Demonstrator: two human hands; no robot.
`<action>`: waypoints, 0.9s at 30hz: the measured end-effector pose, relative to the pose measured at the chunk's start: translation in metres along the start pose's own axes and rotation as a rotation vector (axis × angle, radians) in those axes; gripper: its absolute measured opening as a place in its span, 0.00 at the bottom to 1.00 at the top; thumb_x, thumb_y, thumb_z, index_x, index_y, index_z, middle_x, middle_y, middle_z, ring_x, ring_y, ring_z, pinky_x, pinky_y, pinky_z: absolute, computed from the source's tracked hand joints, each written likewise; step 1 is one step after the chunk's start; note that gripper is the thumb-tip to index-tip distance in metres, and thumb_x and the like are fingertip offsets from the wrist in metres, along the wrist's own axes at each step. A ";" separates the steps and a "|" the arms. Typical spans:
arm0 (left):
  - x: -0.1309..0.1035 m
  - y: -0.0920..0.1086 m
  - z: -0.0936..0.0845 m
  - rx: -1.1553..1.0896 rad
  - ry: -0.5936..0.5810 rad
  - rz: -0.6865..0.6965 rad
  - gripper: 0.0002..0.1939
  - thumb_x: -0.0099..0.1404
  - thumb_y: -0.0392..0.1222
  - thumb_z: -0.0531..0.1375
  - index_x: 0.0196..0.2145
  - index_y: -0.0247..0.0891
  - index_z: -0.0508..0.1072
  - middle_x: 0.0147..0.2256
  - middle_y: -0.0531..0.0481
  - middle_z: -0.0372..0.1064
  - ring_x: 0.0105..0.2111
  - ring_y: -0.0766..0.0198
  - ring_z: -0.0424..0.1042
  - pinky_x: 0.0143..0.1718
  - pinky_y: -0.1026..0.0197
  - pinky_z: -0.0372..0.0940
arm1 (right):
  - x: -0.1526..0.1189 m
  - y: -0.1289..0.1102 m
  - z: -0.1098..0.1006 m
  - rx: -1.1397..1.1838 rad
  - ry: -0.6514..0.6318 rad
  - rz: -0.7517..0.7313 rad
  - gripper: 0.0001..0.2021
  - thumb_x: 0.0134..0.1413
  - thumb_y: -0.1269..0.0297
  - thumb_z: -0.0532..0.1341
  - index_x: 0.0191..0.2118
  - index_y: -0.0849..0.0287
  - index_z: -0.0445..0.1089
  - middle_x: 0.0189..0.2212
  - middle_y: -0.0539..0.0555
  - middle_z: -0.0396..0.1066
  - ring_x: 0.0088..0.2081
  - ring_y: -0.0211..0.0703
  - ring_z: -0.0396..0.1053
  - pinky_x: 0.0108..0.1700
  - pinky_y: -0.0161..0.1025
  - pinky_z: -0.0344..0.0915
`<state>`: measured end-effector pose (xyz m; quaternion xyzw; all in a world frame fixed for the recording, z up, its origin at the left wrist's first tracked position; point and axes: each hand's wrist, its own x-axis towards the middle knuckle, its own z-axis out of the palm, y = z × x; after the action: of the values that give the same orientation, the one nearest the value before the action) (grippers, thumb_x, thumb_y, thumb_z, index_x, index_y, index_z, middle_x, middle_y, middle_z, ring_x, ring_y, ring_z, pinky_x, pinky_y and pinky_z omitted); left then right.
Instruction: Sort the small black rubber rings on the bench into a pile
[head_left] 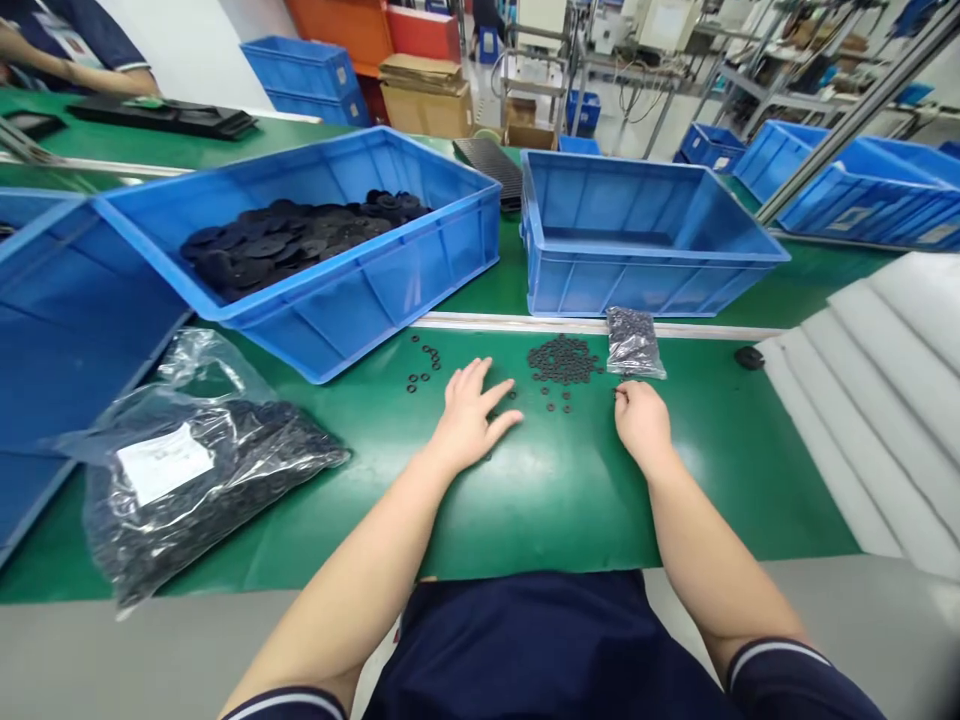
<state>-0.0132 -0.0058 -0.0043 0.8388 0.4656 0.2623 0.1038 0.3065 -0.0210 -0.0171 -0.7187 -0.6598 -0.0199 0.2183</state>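
Navy shirt [525, 650], left hand [470, 415] beside rings [562, 360], bulging bag [232, 490], blue bins [375, 300] behind

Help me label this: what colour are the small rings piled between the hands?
The rings are black, best seen in the head view.

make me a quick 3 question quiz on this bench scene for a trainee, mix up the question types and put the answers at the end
1. True or false: the large clear bag with a white label lies to the left of the person's left hand.

2. Which is nearest the right hand?
a) large clear bag
b) small clear bag
c) stack of white sheets

3. Fill in the colour: the pile of small black rings lies on a ____ tabletop.

Key: 1. True; 2. b; 3. green
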 end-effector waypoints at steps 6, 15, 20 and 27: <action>-0.002 -0.045 -0.003 -0.082 0.107 -0.166 0.16 0.70 0.51 0.57 0.49 0.42 0.77 0.59 0.39 0.63 0.62 0.46 0.60 0.63 0.38 0.55 | -0.001 -0.001 -0.006 -0.006 -0.011 0.022 0.11 0.57 0.66 0.54 0.37 0.60 0.73 0.35 0.60 0.72 0.37 0.50 0.67 0.43 0.44 0.64; -0.001 -0.020 -0.003 -0.092 0.022 -0.085 0.13 0.69 0.48 0.60 0.47 0.41 0.77 0.55 0.40 0.66 0.59 0.47 0.61 0.59 0.41 0.58 | 0.000 -0.003 -0.005 0.095 -0.020 -0.022 0.11 0.55 0.63 0.55 0.37 0.60 0.74 0.35 0.61 0.74 0.38 0.50 0.69 0.45 0.46 0.66; 0.000 -0.023 -0.011 -0.121 0.001 -0.146 0.14 0.61 0.51 0.69 0.39 0.40 0.76 0.39 0.46 0.71 0.44 0.53 0.68 0.50 0.49 0.61 | 0.003 0.000 -0.006 0.107 -0.049 0.012 0.11 0.54 0.62 0.56 0.35 0.60 0.74 0.32 0.59 0.74 0.36 0.49 0.70 0.44 0.45 0.66; 0.006 -0.023 0.003 -0.190 -0.030 -0.187 0.18 0.51 0.50 0.75 0.33 0.39 0.75 0.31 0.50 0.70 0.37 0.57 0.69 0.41 0.55 0.61 | 0.006 -0.057 -0.003 0.247 -0.109 -0.179 0.09 0.58 0.62 0.58 0.36 0.59 0.75 0.34 0.58 0.74 0.37 0.48 0.70 0.44 0.44 0.66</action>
<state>-0.0256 0.0115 -0.0143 0.7821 0.5130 0.2819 0.2137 0.2538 -0.0149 0.0041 -0.6248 -0.7295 0.0812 0.2663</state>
